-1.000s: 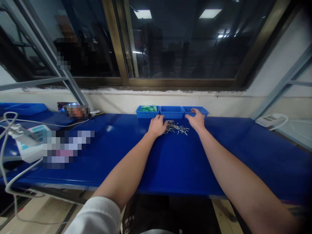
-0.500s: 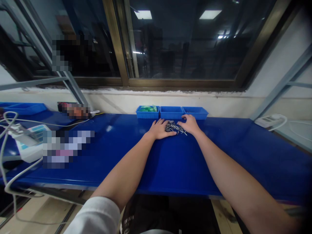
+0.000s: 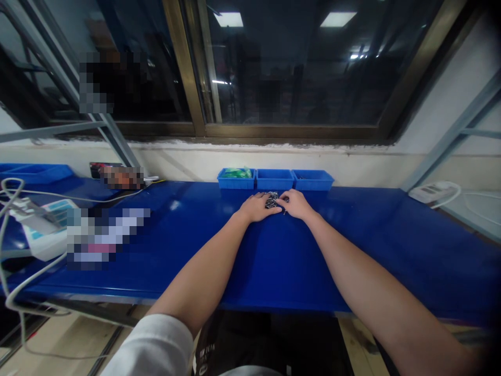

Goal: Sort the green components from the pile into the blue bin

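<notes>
Small, slender metal pieces (image 3: 271, 200), shiny and dark like pins or screws, lie in a heap on the blue tabletop (image 3: 289, 261). My left hand (image 3: 256, 208) rests along the heap's left side, fingers spread forward and thumb stretched out in front of it. From the right, my right hand (image 3: 297, 204) curls around the heap's edge, with some pieces between its thumb and fingers. One piece pokes out below the right thumb. The fingers partly cover the heap, and its exact kind is too small to tell.
Three blue bins stand behind my hands: the left bin (image 3: 236, 183) holds green plastic, beside a middle bin (image 3: 274, 184) and a right bin (image 3: 313, 185). A white scale (image 3: 58, 230) with cables is at left, a white device (image 3: 432, 192) at right.
My right hand has moved left and closed in around the pieces, and the heap's right side is drawn in closer to my left hand. My left hand has hardly moved.
</notes>
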`<action>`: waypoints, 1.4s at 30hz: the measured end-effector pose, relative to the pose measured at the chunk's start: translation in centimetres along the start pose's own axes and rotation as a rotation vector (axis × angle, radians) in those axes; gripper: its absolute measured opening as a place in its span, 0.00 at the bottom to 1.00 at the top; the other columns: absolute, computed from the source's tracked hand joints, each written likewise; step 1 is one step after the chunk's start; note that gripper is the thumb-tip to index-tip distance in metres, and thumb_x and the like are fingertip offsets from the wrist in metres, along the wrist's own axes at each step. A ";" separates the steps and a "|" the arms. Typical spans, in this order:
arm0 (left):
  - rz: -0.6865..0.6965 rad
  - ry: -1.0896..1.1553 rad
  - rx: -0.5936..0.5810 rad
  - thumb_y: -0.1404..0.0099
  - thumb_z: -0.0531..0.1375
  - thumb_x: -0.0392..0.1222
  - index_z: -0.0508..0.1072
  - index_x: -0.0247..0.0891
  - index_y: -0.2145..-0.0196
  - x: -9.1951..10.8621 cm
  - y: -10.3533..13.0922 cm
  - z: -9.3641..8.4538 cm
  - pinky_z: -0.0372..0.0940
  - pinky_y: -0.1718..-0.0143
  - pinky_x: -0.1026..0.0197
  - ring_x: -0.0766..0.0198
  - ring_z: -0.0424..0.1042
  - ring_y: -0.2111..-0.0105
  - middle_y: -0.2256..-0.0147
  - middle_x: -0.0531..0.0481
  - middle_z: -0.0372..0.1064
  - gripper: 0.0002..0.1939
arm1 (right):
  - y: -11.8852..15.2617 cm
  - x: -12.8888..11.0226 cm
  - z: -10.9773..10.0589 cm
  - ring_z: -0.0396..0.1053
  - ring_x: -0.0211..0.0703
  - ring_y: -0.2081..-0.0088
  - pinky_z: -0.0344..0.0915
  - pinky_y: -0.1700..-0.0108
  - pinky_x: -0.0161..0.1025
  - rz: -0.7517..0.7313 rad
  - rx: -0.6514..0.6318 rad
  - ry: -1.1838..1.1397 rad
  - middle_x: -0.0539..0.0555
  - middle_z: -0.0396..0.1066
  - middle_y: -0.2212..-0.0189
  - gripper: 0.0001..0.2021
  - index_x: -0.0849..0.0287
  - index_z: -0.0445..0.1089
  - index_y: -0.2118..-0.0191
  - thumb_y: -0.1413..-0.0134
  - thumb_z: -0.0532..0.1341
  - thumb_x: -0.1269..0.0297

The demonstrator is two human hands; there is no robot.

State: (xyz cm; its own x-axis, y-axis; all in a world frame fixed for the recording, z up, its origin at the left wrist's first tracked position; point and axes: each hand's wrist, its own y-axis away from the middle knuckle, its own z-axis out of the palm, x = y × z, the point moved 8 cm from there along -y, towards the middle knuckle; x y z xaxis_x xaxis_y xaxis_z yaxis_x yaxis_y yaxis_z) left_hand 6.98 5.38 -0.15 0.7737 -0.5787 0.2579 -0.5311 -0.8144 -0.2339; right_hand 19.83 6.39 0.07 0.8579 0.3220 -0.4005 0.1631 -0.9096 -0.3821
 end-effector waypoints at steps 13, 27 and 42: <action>0.014 0.019 0.019 0.42 0.48 0.68 0.63 0.37 0.45 0.2 0.0 -0.3 0.58 0.49 0.55 0.52 0.65 0.49 0.49 0.39 0.65 0.38 | 0.2 -0.2 -1.7 0.71 0.44 0.64 0.62 0.58 0.38 -0.012 0.114 -0.061 0.55 0.76 0.68 0.11 0.56 0.75 0.66 0.45 0.55 0.64; 0.026 0.005 0.205 0.38 0.49 0.63 0.61 0.32 0.44 0.3 0.0 -1.8 0.56 0.46 0.54 0.51 0.61 0.46 0.45 0.37 0.61 0.35 | 0.4 -0.2 -3.5 0.68 0.41 0.72 0.61 0.66 0.37 -0.005 0.275 -0.312 0.52 0.71 0.76 0.08 0.59 0.68 0.70 0.48 0.53 0.66; 0.156 -0.132 0.257 0.35 0.52 0.40 0.74 0.36 0.66 1.9 0.0 -3.0 0.62 0.61 0.59 0.60 0.70 0.65 0.67 0.46 0.71 0.11 | 0.3 -0.2 -3.6 0.65 0.39 0.73 0.60 0.68 0.37 0.048 0.318 -0.534 0.51 0.69 0.76 0.10 0.59 0.65 0.69 0.48 0.53 0.58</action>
State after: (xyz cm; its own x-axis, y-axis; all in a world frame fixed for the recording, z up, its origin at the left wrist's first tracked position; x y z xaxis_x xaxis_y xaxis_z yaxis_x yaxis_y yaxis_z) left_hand 7.43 4.09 3.15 0.7370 -0.6711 0.0804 -0.5553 -0.6691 -0.4939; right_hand 21.50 5.16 3.07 0.4853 0.4445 -0.7529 -0.0931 -0.8299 -0.5500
